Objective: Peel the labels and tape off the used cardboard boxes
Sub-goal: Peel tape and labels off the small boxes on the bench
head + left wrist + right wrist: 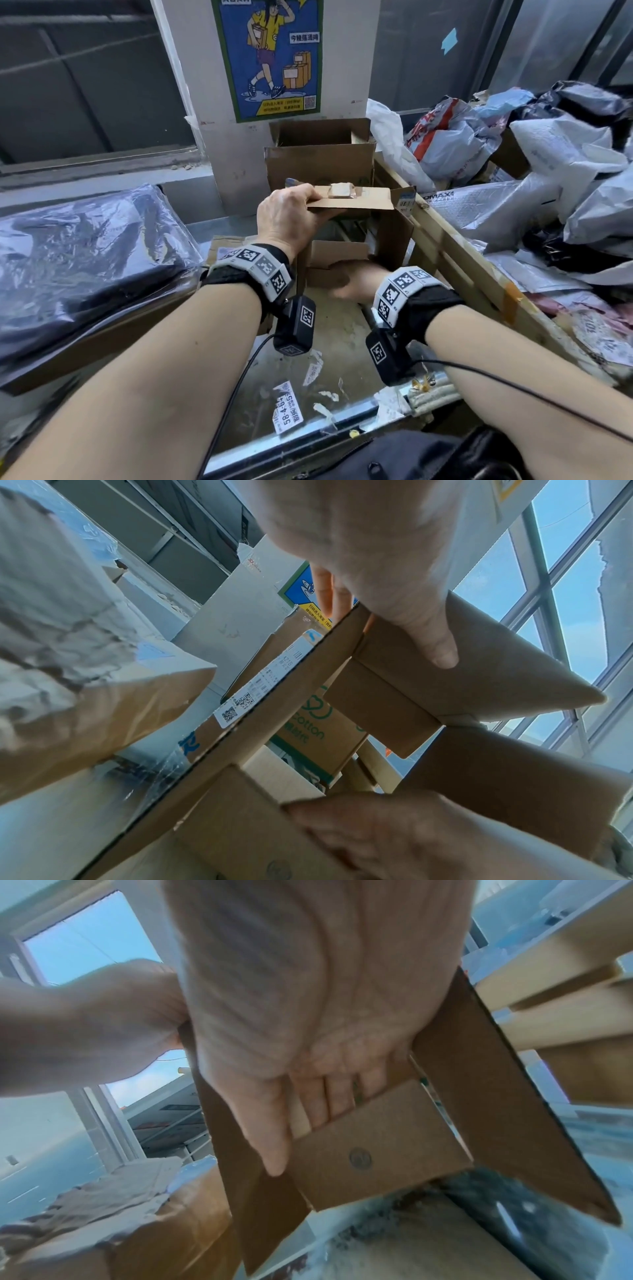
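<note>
A small opened cardboard box (390,236) is held up in front of me. My left hand (308,202) grips its top flap (356,202) from the left, thumb underneath and fingers on top. A crumpled wad of tape (340,191) sticks to that flap. My right hand (352,281) holds a lower flap (337,253) from below. In the left wrist view, the left hand (387,615) pinches the flap, and a white label (260,685) with QR codes runs along a box side. In the right wrist view, the right hand (308,1123) has its fingers behind the small flap (377,1150).
A bigger open box (318,161) stands behind against the pillar. A wooden crate frame (455,246) on the right holds a heap of plastic mailer bags (548,171). A bundle wrapped in dark plastic (85,246) lies left. Peeled labels (287,407) litter the floor below.
</note>
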Tool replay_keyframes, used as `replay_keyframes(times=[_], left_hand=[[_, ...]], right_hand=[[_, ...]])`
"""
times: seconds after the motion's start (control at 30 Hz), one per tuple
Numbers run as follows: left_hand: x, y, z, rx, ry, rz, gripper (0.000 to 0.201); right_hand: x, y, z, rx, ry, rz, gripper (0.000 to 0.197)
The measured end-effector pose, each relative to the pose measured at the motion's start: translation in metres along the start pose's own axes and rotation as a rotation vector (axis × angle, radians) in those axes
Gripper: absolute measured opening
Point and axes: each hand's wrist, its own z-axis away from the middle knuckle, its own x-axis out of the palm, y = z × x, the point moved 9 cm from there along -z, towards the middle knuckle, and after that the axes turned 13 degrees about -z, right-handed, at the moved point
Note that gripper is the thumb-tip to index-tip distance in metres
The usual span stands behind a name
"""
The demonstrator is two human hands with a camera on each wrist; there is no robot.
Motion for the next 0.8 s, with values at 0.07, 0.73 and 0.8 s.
replay_keyframes(times=[0.07,0.73,0.8], left_hand=[[0.0,0.001,-0.002,-0.008,-0.002,0.012,0.031],[0.026,0.041,0.015,0.036,-0.156,0.285,0.024],[0.028,0.046,0.015,0.045,-0.154,0.302,0.021]], right_hand=[[0.01,0.005,0.004,0.058,-0.103,0.014,0.051],[-0.113,-0.018,0.103,-0.485,1.053,-0.172,0.036],[-0.118,-0.013,0.118,-0.52,1.158,-0.125,0.031]])
